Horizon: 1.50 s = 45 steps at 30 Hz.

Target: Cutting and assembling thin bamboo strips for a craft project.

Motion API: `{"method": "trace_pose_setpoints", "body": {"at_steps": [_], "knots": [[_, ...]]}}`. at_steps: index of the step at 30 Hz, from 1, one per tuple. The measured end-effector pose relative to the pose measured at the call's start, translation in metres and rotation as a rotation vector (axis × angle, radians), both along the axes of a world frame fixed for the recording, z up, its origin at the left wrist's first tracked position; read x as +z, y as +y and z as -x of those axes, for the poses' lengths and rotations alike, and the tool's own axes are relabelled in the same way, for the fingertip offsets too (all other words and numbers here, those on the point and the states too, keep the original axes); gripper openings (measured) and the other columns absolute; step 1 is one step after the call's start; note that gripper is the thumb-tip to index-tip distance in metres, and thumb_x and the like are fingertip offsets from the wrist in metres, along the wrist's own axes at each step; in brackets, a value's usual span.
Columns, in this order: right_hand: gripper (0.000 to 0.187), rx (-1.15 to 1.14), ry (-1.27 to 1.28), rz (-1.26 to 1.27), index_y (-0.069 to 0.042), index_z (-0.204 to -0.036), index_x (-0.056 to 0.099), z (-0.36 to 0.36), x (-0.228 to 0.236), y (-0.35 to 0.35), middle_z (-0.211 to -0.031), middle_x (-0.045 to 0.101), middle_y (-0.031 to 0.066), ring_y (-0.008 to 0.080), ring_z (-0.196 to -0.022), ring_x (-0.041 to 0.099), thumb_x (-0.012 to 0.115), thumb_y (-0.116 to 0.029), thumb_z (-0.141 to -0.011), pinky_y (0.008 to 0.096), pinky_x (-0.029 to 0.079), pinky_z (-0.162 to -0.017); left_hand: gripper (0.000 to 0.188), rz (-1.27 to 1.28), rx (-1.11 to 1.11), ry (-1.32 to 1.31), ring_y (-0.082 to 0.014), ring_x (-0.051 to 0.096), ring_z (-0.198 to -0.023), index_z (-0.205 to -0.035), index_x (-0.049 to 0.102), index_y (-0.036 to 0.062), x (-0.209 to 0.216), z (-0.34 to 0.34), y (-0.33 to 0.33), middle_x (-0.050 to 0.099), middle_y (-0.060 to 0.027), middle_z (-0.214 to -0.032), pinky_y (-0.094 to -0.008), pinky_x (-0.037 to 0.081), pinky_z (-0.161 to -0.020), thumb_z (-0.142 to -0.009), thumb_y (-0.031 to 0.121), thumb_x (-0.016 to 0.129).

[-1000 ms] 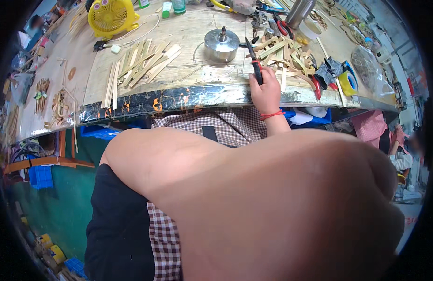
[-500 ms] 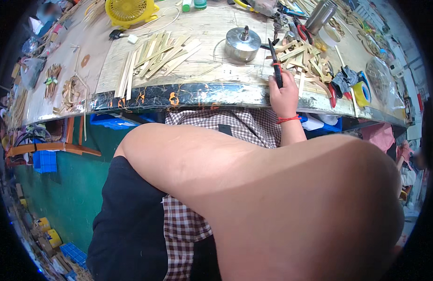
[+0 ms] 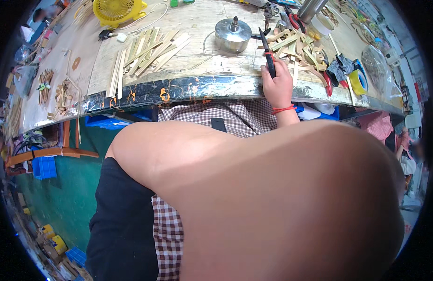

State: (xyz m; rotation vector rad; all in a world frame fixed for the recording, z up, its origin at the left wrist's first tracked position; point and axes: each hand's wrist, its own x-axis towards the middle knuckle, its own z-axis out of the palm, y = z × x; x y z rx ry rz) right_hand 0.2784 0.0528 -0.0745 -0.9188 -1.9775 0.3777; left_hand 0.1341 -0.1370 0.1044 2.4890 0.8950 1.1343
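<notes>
At table edge (image 3: 188, 89), right hand (image 3: 277, 86), fingers still wrapped around black knife (image 3: 268, 49), unmoved since before.

Right hand (image 3: 277, 86): raised at the far edge, fist-like, fingers (image 3: 271, 75) curled tight around a thin handle, back of hand toward the camera.
Right wrist: straight.
Forearm: bare, huge in the foreground.
Left hand: hidden.

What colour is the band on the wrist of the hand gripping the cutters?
Red: a thin cord bracelet on the right hand, seen in the head view.
</notes>
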Motion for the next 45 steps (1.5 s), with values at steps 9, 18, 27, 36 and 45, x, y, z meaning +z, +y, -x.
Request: {"method": "trace_pose_setpoints", "body": {"at_steps": [9, 18, 27, 36, 45], "knots": [[0.019, -0.036, 0.008, 0.000, 0.000, -0.091, 0.064, -0.004, 0.006, -0.001, -0.101, 0.063, 0.0162, 0.0374, -0.087, 0.062, 0.069, -0.016, -0.083, 0.0420, 0.050, -0.076, 0.010, -0.033, -0.063, 0.021, -0.0296, 0.062, -0.072, -0.079, 0.060, 0.0070, 0.004, -0.005, 0.002, 0.066, -0.0079, -0.084, -0.0407, 0.050, -0.063, -0.071, 0.005, 0.066], [0.021, 0.001, 0.102, 0.094, 0.001, -0.095, 0.061, -0.004, 0.002, 0.001, -0.096, 0.061, 0.0197, 0.0408, -0.087, 0.060, 0.065, -0.017, -0.086, 0.0441, 0.049, -0.076, 0.012, -0.126, 0.108, -0.294, -0.0180, 0.059, -0.062, -0.089, 0.052, 0.0037, -0.061, 0.003, 0.069, 0.063, -0.0102, -0.081, -0.0278, 0.049, -0.057, -0.087, -0.008, 0.055], [0.020, 0.025, 0.153, 0.123, 0.001, -0.097, 0.061, -0.004, 0.002, 0.004, -0.098, 0.062, 0.0213, 0.0407, -0.090, 0.061, 0.064, -0.016, -0.088, 0.0435, 0.049, -0.080, 0.010, 0.462, 0.433, -0.558, -0.0107, 0.056, -0.061, -0.085, 0.046, 0.0029, -0.177, 0.039, 0.105, 0.060, -0.0071, -0.072, -0.0260, 0.047, -0.057, -0.090, -0.002, 0.052], [0.021, -0.015, 0.022, -0.020, 0.002, -0.094, 0.061, 0.001, 0.005, -0.010, -0.100, 0.062, 0.0197, 0.0398, -0.090, 0.061, 0.068, -0.014, -0.082, 0.0442, 0.050, -0.079, 0.013, 0.653, 0.440, -0.678, -0.0080, 0.054, -0.059, -0.083, 0.047, 0.0060, -0.187, 0.043, 0.105, 0.059, -0.0026, -0.070, -0.0252, 0.043, -0.053, -0.091, 0.003, 0.057], [0.017, -0.001, -0.047, -0.148, 0.000, -0.094, 0.062, 0.000, 0.007, -0.010, -0.100, 0.062, 0.0182, 0.0385, -0.089, 0.061, 0.066, -0.011, -0.082, 0.0435, 0.050, -0.077, 0.014, 0.278, 0.627, -0.370, -0.0142, 0.061, -0.068, -0.104, 0.060, 0.0029, -0.168, 0.059, 0.097, 0.067, -0.0090, -0.090, -0.0294, 0.051, -0.068, -0.091, 0.003, 0.057]]}}
